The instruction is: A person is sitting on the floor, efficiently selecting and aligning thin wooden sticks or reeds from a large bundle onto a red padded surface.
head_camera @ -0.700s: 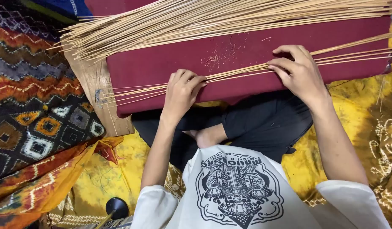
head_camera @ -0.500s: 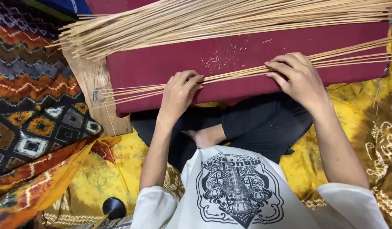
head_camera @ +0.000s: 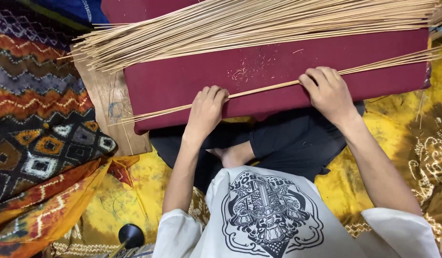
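A small bundle of thin bamboo sticks [head_camera: 273, 87] is pressed flat against a maroon cushion [head_camera: 183, 81] laid across the lap. The sticks are pale tan, very slender and long, and they run slightly uphill from the left edge of the cushion out past its right end. The left hand [head_camera: 205, 112] is laid palm down near the cushion's front edge, its fingers curled over the sticks. The right hand [head_camera: 328, 93] is set further along, its fingers bent and closed on the same bundle. A much larger heap of bamboo sticks [head_camera: 249, 24] is spread along the far side of the cushion. Fine shavings [head_camera: 247, 70] are scattered on the cloth between the two lots.
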